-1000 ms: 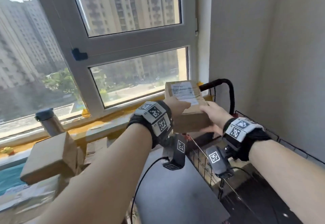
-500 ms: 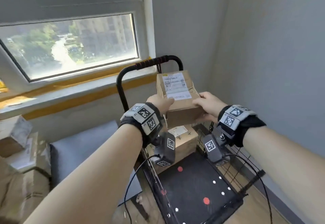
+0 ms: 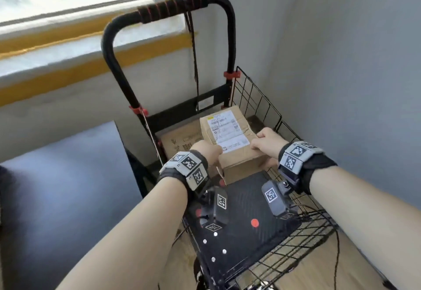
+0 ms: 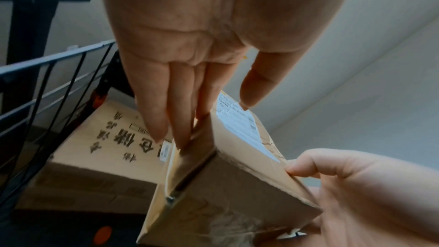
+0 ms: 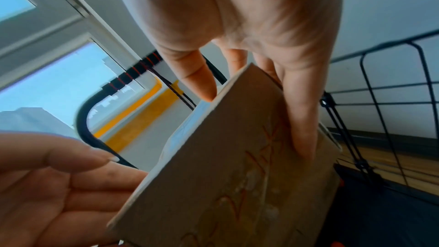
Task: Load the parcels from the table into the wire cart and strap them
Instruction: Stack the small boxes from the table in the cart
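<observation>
I hold a brown cardboard parcel (image 3: 230, 134) with a white label between both hands, low inside the black wire cart (image 3: 255, 98), at its back right. My left hand (image 3: 206, 153) lays straight fingers (image 4: 164, 115) along the parcel's (image 4: 237, 185) left side, thumb over the top. My right hand (image 3: 265, 140) grips the right edge, thumb on top and fingers (image 5: 301, 119) down the side of the parcel (image 5: 225, 176). A flat printed box (image 3: 182, 141) lies in the cart just left of it. Whether the parcel touches the cart floor I cannot tell.
The cart's black handle (image 3: 168, 9) rises at the back, with a dark strap (image 3: 193, 61) hanging from it. Its black floor (image 3: 246, 232) has red and white dots. A grey wall (image 3: 341, 84) runs close on the right, a dark table (image 3: 68, 175) stands on the left.
My view has swung from the window and table down to the cart. Both hands have carried the parcel rightward and lowered it into the cart beside the flat box.
</observation>
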The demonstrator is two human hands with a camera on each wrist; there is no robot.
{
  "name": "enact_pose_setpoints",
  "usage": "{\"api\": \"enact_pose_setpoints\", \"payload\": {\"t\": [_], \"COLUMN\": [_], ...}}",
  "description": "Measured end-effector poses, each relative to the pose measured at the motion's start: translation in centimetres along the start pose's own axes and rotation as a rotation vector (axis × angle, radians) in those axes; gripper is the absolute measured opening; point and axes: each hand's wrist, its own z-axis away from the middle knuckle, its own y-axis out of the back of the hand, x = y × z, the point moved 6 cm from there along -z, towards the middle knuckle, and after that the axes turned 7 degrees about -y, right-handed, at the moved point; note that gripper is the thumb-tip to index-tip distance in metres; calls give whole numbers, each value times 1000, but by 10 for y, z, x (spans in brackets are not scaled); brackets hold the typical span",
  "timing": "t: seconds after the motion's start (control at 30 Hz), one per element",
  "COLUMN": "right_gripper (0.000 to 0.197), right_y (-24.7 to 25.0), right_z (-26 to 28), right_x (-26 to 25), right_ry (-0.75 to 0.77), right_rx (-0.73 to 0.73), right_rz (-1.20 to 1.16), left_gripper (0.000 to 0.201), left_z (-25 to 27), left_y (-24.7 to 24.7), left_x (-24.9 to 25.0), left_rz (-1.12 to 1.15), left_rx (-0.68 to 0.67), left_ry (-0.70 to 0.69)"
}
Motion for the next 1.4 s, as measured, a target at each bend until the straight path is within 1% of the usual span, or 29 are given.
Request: {"api": "enact_pose_setpoints", "payload": {"t": [0.07, 0.1, 0.13, 0.23, 0.33, 0.4, 0.53, 0.6, 0.7, 0.8, 0.9, 0.93, 0.97, 1.03, 1.07, 1.13, 1.2, 1.23, 1.3, 1.33, 1.4], "right_gripper": [26, 24, 24, 37, 44, 48, 60, 58, 44, 30, 16, 15, 19, 37, 41, 47, 49, 45, 37, 35, 36], "right_y": [-11, -17, -24, -43, -58, -66, -74, -78, -91, -101, -106, -108, -110, -112, -110, -105, -101, -102, -107, -105, -100], "right_z": [-23, -35, -46, -80, -118, -145, -195, -216, -255, -289, -311, -319, -326, -334, -336, -341, -340, -340, -339, -339, -337], "right_x": [12, 19, 26, 49, 72, 88, 122, 139, 167, 194, 217, 225, 234, 245, 249, 259, 266, 268, 269, 266, 262], "right_ry": [-39, -54, -74, -134, -175, -208, -298, -337, -353, -356, -401, -410, -425, -457, -468, -507, -531, -550, -519, -504, -468], "right_rx": [-29, -45, -66, -138, -203, -225, -250, -253, -223, -125, -49, -24, 0, 40, 48, 63, 12, -54, -198, -232, -245], "right_rz": [48, 64, 80, 164, 255, 299, 290, 266, 236, 191, 170, 162, 130, 28, -9, -38, 21, 49, 206, 289, 390], "left_gripper": [37, 39, 40, 43, 44, 44, 47, 49, 45, 45, 44, 45, 47, 47, 46, 37, 19, 14, 12, 12, 11], "left_z": [-17, -23, -31, -58, -84, -101, -134, -148, -182, -214, -238, -243, -247, -254, -256, -257, -258, -260, -263, -263, -263], "left_y": [-18, -26, -33, -57, -86, -105, -148, -170, -200, -224, -249, -257, -266, -282, -290, -301, -303, -302, -299, -298, -296], "left_x": [-15, -21, -30, -56, -76, -88, -111, -120, -137, -156, -170, -173, -176, -182, -182, -181, -179, -179, -179, -180, -177], "left_rz": [51, 66, 68, 65, 62, 56, 91, 123, 153, 172, 198, 202, 220, 301, 338, 380, 390, 399, 426, 427, 401], "left_rx": [-55, -76, -82, -117, -154, -167, -201, -225, -229, -243, -244, -246, -246, -242, -253, -303, -319, -313, -315, -333, -369], "left_ry": [57, 76, 127, 253, 344, 391, 455, 487, 476, 477, 488, 501, 516, 553, 566, 564, 563, 560, 557, 570, 597]}}
